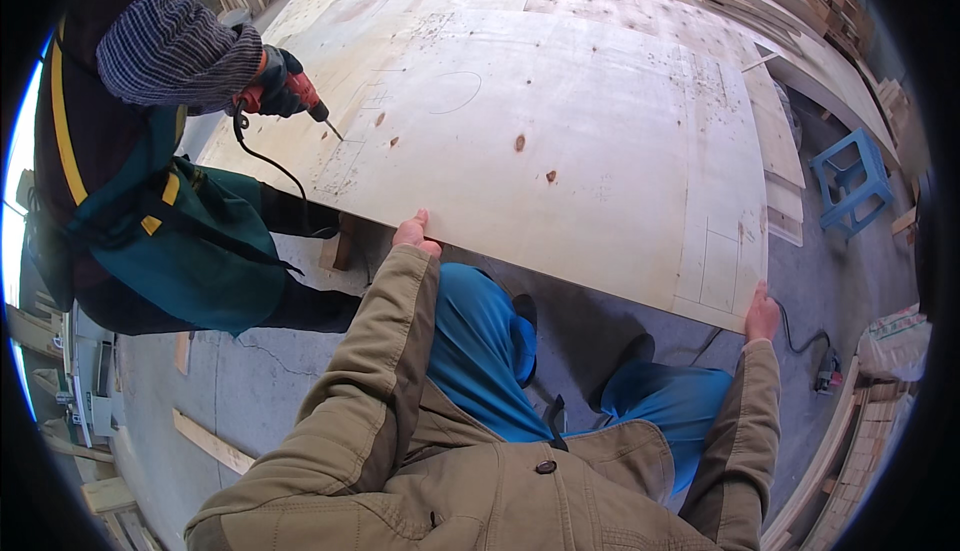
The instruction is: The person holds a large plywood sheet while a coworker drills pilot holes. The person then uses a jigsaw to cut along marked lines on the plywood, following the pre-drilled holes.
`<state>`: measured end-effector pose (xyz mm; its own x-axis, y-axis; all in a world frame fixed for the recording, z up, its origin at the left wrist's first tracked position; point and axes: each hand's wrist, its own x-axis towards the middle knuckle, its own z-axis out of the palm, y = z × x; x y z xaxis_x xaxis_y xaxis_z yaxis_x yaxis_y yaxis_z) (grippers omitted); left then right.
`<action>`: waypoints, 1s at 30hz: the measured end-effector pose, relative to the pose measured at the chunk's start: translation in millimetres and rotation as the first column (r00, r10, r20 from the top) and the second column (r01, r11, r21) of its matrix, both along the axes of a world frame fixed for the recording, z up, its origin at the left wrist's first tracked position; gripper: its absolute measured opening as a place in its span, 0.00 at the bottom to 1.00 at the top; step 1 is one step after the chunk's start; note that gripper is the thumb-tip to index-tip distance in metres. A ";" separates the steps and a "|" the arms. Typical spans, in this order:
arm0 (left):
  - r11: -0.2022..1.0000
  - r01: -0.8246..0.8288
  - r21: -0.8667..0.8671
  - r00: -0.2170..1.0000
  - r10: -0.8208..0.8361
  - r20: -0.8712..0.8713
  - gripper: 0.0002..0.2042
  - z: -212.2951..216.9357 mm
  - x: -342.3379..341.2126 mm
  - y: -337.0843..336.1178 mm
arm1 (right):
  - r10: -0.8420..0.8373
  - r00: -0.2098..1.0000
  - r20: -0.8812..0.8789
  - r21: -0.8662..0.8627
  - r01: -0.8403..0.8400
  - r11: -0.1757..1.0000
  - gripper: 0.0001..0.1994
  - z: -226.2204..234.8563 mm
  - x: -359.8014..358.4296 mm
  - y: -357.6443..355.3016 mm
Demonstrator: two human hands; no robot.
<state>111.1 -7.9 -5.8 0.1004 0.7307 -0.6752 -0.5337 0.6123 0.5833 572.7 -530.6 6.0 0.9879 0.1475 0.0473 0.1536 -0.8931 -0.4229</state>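
A large pale plywood sheet [600, 151] with pencil lines and dark knots lies in front of me on top of other sheets. My left hand [417, 234] grips its near edge, thumb on top and fingers hidden below. At the near right corner my right hand [762, 315] is closed on the sheet's edge. On the left a co-worker's gloved hand [278, 89] holds a red corded power drill [307, 98]. Its long thin bit points down at the sheet, the tip at or close to the surface near pencil marks.
The co-worker in a green apron [190, 251] stands close at my left. The drill's black cord [275, 163] hangs beside the sheet. A blue plastic stool [852, 181] stands at the right, with stacked wood [850, 451] nearer. A loose wooden strip [212, 441] lies on the floor.
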 end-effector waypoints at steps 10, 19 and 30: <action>1.000 -0.005 0.029 0.997 0.002 0.079 0.18 -14.8 -5.5 7.2 | 0.014 1.000 0.006 0.008 -0.014 1.000 0.40 -3.5 1.8 -4.0; 1.000 0.005 0.027 0.996 -0.008 0.091 0.18 -14.6 -3.3 8.0 | 0.012 1.000 0.023 -0.018 -0.012 1.000 0.40 -5.4 3.8 -3.2; 0.999 -0.034 0.026 0.996 0.031 0.088 0.18 -16.7 -3.4 10.4 | 0.012 1.000 0.013 0.008 -0.012 1.000 0.40 0.2 0.8 -0.3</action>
<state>107.7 2.6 -22.5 0.1344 0.7526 -0.6447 -0.6028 0.5784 0.5496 573.5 -530.9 6.1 0.9854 0.1589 0.0612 0.1697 -0.8878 -0.4278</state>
